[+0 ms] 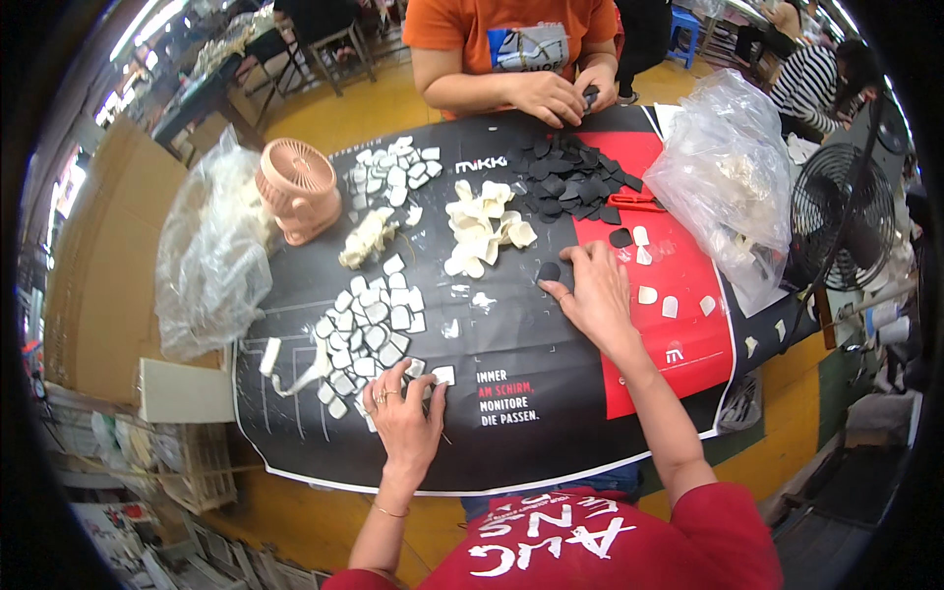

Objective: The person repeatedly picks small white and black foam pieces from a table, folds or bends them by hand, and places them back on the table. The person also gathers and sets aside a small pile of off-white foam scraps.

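My right hand [600,300] pinches a small black rounded piece [549,271] between thumb and index finger, just above the black sheet. Lower left, my left hand [405,413] rests at the near edge of a spread of small white dark-edged pieces [369,315]. Its thumb and fingers are apart, with a single white piece [444,376] beside the thumb tip. Beyond my hands, a heap of cream-coloured soft pieces [482,231] lies mid-table. Behind it is a pile of black pieces [575,177].
Red-handled scissors [637,203] lie by the black pile. A pink fan [298,187] and clear plastic bag [216,251] stand left; another filled bag [728,177] and a black fan [844,216] are right. Across the table, a person in orange [511,44] handles a dark piece.
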A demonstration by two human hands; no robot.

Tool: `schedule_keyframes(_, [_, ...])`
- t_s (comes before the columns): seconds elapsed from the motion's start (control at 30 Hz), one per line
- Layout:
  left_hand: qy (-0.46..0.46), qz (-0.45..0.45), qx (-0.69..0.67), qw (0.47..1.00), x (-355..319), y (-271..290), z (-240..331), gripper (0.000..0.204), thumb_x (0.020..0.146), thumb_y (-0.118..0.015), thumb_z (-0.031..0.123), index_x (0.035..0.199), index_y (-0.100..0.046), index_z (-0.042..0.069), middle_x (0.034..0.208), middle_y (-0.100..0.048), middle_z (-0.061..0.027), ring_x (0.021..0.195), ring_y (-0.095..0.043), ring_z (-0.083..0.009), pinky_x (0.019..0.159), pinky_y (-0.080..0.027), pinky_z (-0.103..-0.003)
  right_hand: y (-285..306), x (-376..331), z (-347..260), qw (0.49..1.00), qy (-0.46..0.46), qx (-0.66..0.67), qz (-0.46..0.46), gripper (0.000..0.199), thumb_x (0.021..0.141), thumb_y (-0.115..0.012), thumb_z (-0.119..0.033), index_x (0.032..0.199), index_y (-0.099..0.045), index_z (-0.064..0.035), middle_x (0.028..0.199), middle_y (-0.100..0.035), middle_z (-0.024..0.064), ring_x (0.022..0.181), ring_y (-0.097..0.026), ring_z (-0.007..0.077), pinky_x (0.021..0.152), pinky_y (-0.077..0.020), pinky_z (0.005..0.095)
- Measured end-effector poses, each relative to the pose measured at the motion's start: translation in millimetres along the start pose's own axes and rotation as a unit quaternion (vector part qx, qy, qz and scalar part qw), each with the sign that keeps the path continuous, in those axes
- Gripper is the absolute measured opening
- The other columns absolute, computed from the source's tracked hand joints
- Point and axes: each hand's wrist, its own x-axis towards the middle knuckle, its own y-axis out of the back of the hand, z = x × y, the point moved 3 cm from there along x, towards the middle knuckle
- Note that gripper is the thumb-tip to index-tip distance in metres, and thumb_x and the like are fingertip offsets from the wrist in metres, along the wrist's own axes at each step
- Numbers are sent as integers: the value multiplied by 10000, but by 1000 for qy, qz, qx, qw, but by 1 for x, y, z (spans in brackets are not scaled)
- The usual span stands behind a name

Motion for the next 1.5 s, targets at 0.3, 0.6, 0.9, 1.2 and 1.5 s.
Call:
schedule_keyframes(0.3, [19,31,-257,966,14,4,49,325,794,-781,59,1109,-702,61,1153,-647,-116,1060,-600,-297,959,-428,-398,17,-20,3,949,-14,299,-97,214,838,-786,-97,978,-677,21,811,-724,96,751,-705,163,660,-535,296])
schedule_keyframes(0.6, [64,-215,-506,833,45,1,93,216,879,-727,23,1091,-712,-14,914,-701,-75,812,-655,-125,756,-519,-263,63,-70,-9,879,39,365,-304,521,824,-819,-104,1262,-550,-20,785,-709,38,711,-651,103,684,-506,276])
schedule_keyframes(0.9, [266,-140,-621,724,29,-39,99,99,946,-669,15,1017,-663,-54,934,-712,-82,788,-715,-118,656,-562,-215,41,-71,14,902,-14,373,-217,417,866,-763,-94,1240,-594,-18,871,-692,74,769,-658,136,701,-506,282])
schedule_keyframes(1.2, [99,-25,-269,958,27,-24,100,156,832,-770,35,976,-711,37,995,-618,-83,585,-595,-156,545,-467,-311,74,-58,90,984,-128,-89,89,317,875,-761,-315,1013,-697,-36,1017,-613,130,979,-599,314,875,-465,436])
schedule_keyframes(1.5, [35,-54,-392,918,27,-16,115,180,825,-768,24,998,-723,32,1021,-645,-102,707,-630,-199,644,-517,-313,56,-50,74,991,-62,77,89,187,837,-796,-206,876,-700,-51,948,-596,87,852,-594,269,823,-455,423])
